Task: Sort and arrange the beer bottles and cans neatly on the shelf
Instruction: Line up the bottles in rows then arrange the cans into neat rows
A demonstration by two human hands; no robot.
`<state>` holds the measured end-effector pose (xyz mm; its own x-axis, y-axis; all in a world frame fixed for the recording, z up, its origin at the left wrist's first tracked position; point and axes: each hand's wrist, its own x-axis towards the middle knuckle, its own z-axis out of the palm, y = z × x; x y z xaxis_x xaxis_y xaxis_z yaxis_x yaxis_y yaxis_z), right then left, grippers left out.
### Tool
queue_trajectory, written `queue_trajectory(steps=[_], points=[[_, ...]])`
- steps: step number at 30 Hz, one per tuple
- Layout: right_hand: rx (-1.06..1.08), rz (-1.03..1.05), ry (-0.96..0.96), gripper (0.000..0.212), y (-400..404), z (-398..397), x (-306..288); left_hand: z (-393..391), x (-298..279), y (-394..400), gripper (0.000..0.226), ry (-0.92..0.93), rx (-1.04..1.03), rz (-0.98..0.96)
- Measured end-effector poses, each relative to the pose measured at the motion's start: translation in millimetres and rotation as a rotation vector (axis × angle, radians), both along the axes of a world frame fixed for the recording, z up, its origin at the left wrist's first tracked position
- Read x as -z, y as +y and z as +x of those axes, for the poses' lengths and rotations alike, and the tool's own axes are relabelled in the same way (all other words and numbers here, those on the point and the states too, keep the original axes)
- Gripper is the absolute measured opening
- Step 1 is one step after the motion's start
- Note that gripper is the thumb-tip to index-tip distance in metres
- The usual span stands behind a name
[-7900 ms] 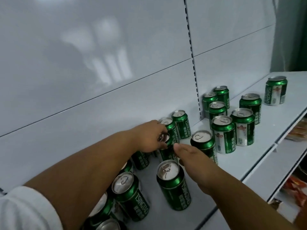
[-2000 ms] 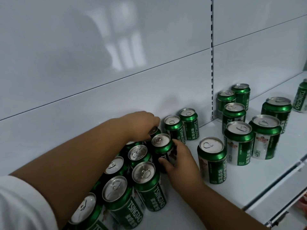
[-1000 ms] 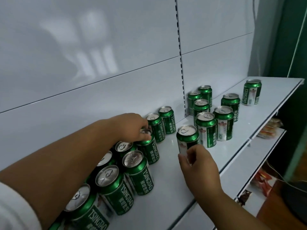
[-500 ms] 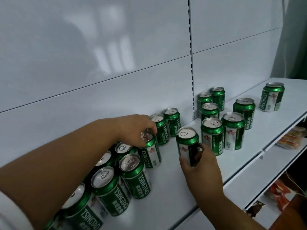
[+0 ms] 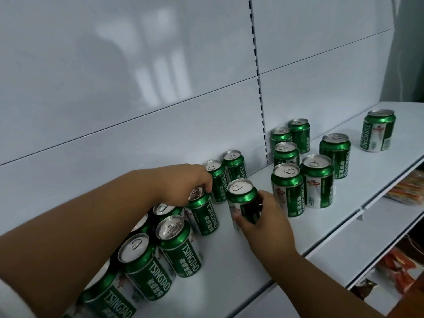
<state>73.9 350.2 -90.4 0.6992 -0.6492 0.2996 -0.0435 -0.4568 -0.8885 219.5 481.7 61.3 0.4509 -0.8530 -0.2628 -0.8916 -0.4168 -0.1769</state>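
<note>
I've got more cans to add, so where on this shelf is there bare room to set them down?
Bare shelf runs along the front edge, ahead of the right hand. More lies between the lone can at far right and the cluster beside the slotted upright. The rows under the left hand are crowded.

Cans (image 5: 317,180) on shelf (image 5: 298,232), rows at left

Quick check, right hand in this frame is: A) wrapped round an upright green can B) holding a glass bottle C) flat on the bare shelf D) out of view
A: the right hand has thumb and fingers curled round the side of an upright green can standing on the white shelf.
</note>
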Motion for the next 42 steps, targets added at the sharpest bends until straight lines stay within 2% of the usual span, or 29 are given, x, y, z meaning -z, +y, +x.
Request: queue_trajectory(steps=[6, 9, 13, 18, 24, 29, 42], points=[[-0.13, -0.007, -0.022, 0.058, 15.8, -6.2, 2.0, -2.0, 0.1, 0.6, 0.057, 0.031, 0.0, -0.021], [-0.152, -0.01, -0.026, 0.056, 20.0, -5.2, 1.3, -6.9, -0.6, 1.5, 0.054, 0.048, -0.015, -0.094], [-0.183, 0.03, -0.044, 0.055, 21.0, -5.1, -1.0, -30.3, -5.3, -3.3, 0.056, 0.219, -0.064, -0.221], [-0.265, 0.081, -0.059, 0.057, 26.9, -4.3, -0.8, -43.9, -2.2, -7.8, 0.054, 0.067, 0.024, -0.087], [-0.358, 0.069, -0.019, 0.063, 26.8, -1.5, 1.5, -38.8, -9.5, 0.5, 0.061, 0.141, 0.006, -0.092], [-0.407, 0.074, 0.024, 0.068, 27.9, 1.2, 5.3, -41.1, -2.2, 5.2, 0.063, 0.082, 0.057, -0.037], [-0.46, 0.045, 0.124, 0.06, 25.8, -0.9, 0.0, -43.2, 10.3, 27.1, 0.064, 0.002, 0.109, -0.139]])
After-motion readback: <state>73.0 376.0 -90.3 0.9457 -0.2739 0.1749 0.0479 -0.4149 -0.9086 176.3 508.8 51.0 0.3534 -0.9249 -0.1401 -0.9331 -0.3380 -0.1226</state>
